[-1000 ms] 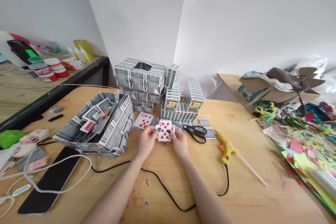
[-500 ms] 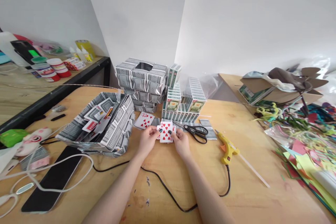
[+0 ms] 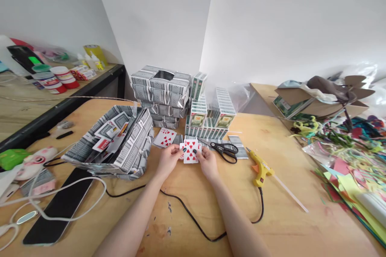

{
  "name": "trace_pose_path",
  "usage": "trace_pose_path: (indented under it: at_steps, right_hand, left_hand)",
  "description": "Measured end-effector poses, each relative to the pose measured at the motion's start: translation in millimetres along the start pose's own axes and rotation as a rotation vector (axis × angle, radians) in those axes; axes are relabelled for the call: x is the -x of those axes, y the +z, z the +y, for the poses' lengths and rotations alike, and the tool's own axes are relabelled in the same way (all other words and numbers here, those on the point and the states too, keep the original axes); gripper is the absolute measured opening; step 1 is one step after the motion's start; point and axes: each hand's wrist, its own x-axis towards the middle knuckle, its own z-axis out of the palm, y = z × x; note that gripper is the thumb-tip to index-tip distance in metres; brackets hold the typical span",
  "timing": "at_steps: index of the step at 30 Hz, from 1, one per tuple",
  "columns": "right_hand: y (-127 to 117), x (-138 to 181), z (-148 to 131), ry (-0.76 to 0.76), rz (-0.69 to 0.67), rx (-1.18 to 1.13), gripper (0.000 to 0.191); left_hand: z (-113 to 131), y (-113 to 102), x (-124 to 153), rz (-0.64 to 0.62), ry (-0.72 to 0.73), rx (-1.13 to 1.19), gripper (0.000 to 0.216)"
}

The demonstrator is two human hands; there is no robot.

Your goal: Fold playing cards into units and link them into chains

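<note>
Several playing cards (image 3: 190, 153) with red hearts face up are held between my two hands, overlapping one another. My left hand (image 3: 171, 158) pinches their left edge, thumb on top. On the right edge, my right hand (image 3: 207, 161) grips them the same way. A small pile of heart cards (image 3: 165, 138) lies just beyond my left hand. Black-handled scissors (image 3: 224, 150) rest right of my right hand, their blades over face-down patterned cards (image 3: 239, 147). Farther right lies a yellow glue gun (image 3: 261, 168) with a clear glue stick in its back.
A basket made of folded cards (image 3: 132, 144) holds loose cards at left. Behind stand a card-built box (image 3: 161, 88) and stacked green card packs (image 3: 208, 118). A black cable (image 3: 187, 209) crosses under my forearms. A phone (image 3: 60, 209) lies left; colourful scraps (image 3: 346, 176) fill the right.
The view has shifted very slightly, so the surroundings sit a little further left. Both hands keep their hold on the cards, almost unmoved.
</note>
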Motion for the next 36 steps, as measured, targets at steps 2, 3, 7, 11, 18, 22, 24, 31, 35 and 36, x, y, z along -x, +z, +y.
trace_pose_path:
  at_steps: [2, 3, 7, 11, 18, 22, 24, 31, 35, 36]
  right_hand:
    - [0.1, -0.1, 0.2, 0.000, 0.006, 0.011, 0.025]
    - [0.1, -0.2, 0.4, 0.003, 0.006, 0.017, 0.025]
    - [0.3, -0.8, 0.7, 0.009, 0.000, 0.010, 0.026]
    - [0.5, 0.1, -0.6, 0.008, -0.006, 0.024, 0.026]
    - [-0.4, 0.5, 1.1, 0.021, -0.004, 0.033, 0.031]
    - [-0.2, -0.5, 2.4, 0.026, -0.008, 0.011, 0.030]
    - [0.3, -0.4, 1.8, 0.028, -0.005, 0.017, 0.030]
    - [0.4, 0.1, 1.0, 0.020, 0.001, 0.042, 0.029]
    - [-1.6, -1.1, 3.7, 0.023, 0.018, 0.024, 0.030]
    - [-2.1, -1.4, 4.2, 0.027, 0.018, 0.018, 0.030]
  left_hand:
    - [0.4, 0.4, 0.4, 0.000, 0.002, 0.001, 0.012]
    - [0.3, 0.4, 0.3, -0.002, 0.003, 0.003, 0.012]
    - [-1.1, -0.3, -0.6, -0.030, 0.008, 0.013, 0.012]
    - [-1.9, -2.3, -1.1, -0.052, 0.011, 0.006, 0.015]
    - [-1.1, -5.9, -0.9, -0.149, -0.012, 0.025, 0.018]
    - [-0.8, -6.1, -0.9, -0.160, -0.013, 0.069, 0.018]
    - [-0.9, -6.0, -0.8, -0.158, -0.016, 0.072, 0.019]
    - [-1.5, -7.4, -1.8, -0.143, -0.038, 0.079, 0.023]
    - [-0.5, -14.8, -3.0, -0.183, -0.122, 0.267, 0.020]
    - [-0.3, -17.0, -3.3, -0.204, -0.149, 0.322, 0.019]
